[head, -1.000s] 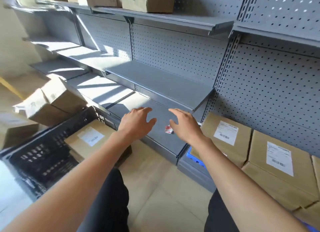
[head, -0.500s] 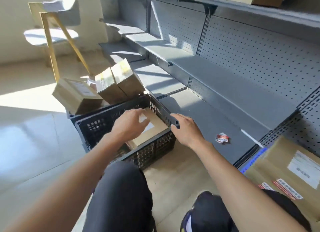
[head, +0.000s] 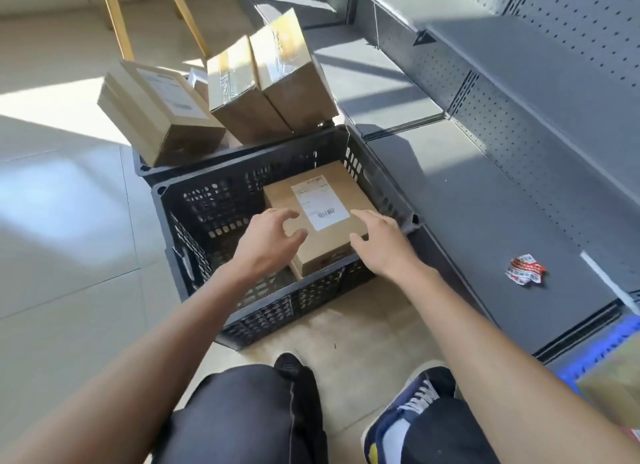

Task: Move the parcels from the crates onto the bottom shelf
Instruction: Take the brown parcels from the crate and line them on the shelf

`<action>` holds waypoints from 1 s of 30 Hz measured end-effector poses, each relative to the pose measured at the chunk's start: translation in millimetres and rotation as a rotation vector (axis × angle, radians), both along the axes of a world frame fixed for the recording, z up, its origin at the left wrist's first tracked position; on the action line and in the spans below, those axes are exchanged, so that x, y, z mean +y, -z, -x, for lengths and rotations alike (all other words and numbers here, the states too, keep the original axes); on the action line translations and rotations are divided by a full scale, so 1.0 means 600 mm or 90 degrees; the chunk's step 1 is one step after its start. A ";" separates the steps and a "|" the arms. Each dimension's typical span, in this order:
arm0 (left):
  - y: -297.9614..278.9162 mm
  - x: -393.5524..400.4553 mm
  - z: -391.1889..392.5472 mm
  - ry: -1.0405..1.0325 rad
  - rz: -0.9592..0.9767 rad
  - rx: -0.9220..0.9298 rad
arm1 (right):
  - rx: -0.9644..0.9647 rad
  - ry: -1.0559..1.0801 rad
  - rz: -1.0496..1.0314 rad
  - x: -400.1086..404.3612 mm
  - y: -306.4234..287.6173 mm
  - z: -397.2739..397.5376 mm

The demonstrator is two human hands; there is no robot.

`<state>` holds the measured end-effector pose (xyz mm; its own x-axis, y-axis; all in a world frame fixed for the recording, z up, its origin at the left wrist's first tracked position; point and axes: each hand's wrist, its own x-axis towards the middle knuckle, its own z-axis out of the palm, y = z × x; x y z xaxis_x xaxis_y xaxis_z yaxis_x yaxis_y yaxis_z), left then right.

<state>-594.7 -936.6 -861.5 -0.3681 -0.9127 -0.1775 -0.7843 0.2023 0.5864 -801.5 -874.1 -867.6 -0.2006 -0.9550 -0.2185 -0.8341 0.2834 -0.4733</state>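
Far off to the left of your left hand, beyond the near crate, a flat parcel (head: 156,113) with a label on top leans at the end of the far crate (head: 180,167), tilted and sticking up over its rim. Just to the right of it, still beyond your hands, two taped parcels (head: 266,79) stand side by side, touching each other and leaning the same way.

Your left hand (head: 266,241) hangs over the near black crate (head: 214,214), fingers spread and loosely bent, fingertips at the left edge of the labelled parcel (head: 322,221). Whether they touch the cardboard cannot be told; the hand grips nothing.

Between your two hands lies that parcel, flat in the right half of the near crate, white label facing up. A second cardboard edge shows beneath it.

Your right hand (head: 384,245) is at the parcel's right edge, fingers open and slightly curved, thumb towards the near corner. It holds nothing either, and contact cannot be judged.

To the right of your right hand runs the grey bottom shelf (head: 467,221), right beside the crate's right wall. Further right on it lies a crumpled red-and-white wrapper (head: 524,269). Below your right forearm, at the frame's edge, part of another cardboard parcel (head: 613,387) sits in a blue crate (head: 585,359).
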 end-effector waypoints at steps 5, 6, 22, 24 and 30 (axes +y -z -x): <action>0.086 -0.045 0.012 0.059 0.017 -0.125 | -0.005 -0.002 -0.052 -0.076 0.072 0.015; 0.100 -0.054 0.017 0.066 0.005 -0.135 | -0.005 0.002 -0.068 -0.091 0.085 0.020; 0.259 -0.123 0.046 0.012 -0.159 -0.054 | 0.073 -0.001 -0.189 -0.214 0.215 0.093; 0.264 -0.122 0.049 0.026 -0.153 -0.062 | 0.078 -0.004 -0.205 -0.217 0.228 0.097; 0.270 -0.118 0.047 0.026 -0.142 -0.065 | 0.071 0.006 -0.213 -0.226 0.242 0.093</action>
